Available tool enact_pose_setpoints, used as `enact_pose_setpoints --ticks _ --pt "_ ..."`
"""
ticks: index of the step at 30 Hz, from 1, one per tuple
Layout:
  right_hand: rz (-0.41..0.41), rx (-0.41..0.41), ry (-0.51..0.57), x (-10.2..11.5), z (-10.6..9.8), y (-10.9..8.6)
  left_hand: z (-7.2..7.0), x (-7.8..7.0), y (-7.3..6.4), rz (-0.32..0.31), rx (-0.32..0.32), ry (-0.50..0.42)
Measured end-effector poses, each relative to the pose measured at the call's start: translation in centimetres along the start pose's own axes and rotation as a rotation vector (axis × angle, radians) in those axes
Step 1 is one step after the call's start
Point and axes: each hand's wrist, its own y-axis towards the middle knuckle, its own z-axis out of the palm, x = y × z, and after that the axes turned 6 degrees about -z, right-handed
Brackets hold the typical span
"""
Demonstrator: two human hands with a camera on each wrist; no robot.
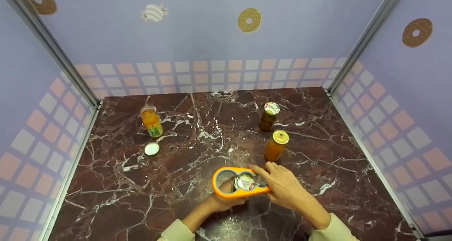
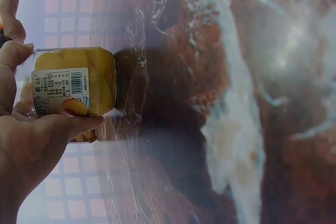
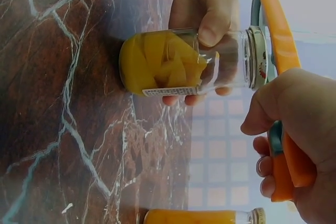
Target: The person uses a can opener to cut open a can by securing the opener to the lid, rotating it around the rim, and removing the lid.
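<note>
My left hand (image 1: pixel 223 201) grips a glass jar (image 3: pixel 163 62) of yellow fruit pieces, thumb and fingers round its sides. The jar stands upright, its base close at the tabletop; a label with a barcode (image 2: pixel 77 82) faces the left wrist camera. An orange jar opener (image 1: pixel 243 194) with grey-lined round openings is held by its handles in my right hand (image 1: pixel 285 185). Its middle opening lies around the jar's patterned white lid (image 1: pixel 244 182), while the larger loop extends to the left over my left hand.
A jar of orange contents with a gold lid (image 1: pixel 280 137) stands just beyond my right hand. Behind it is a dark-filled jar (image 1: pixel 267 122). At the left stands a lidless jar (image 1: pixel 152 122), a loose lid (image 1: pixel 152 149) lying before it. Walls edge the marbled table (image 1: pixel 116 212).
</note>
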Motion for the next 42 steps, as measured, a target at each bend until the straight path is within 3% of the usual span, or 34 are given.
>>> enact_pose_setpoints --ticks 3,9,18,28,35,42 --pt "-0.002 0.004 -0.003 0.1 0.0 0.0 0.0 -0.1 0.0 -0.01 0.024 -0.051" --pt "0.017 0.043 -0.018 0.3 -0.1 0.4 0.1 -0.2 -0.1 -0.092 0.039 -0.144" --pt "-0.028 0.182 -0.077 1.1 -0.9 0.3 0.3 -0.2 -0.2 -0.14 0.013 -0.092" --pt "-0.142 0.115 -0.179 1.7 -0.9 0.2 0.4 -0.2 -0.3 -0.142 -0.034 -0.117" --pt "-0.125 0.14 -0.34 3.1 -1.3 0.1 0.3 -0.4 -0.2 -0.11 -0.02 -0.019" --pt "-0.062 0.158 -0.423 4.6 -1.4 0.1 0.3 -0.2 -0.3 -0.134 0.013 -0.012"
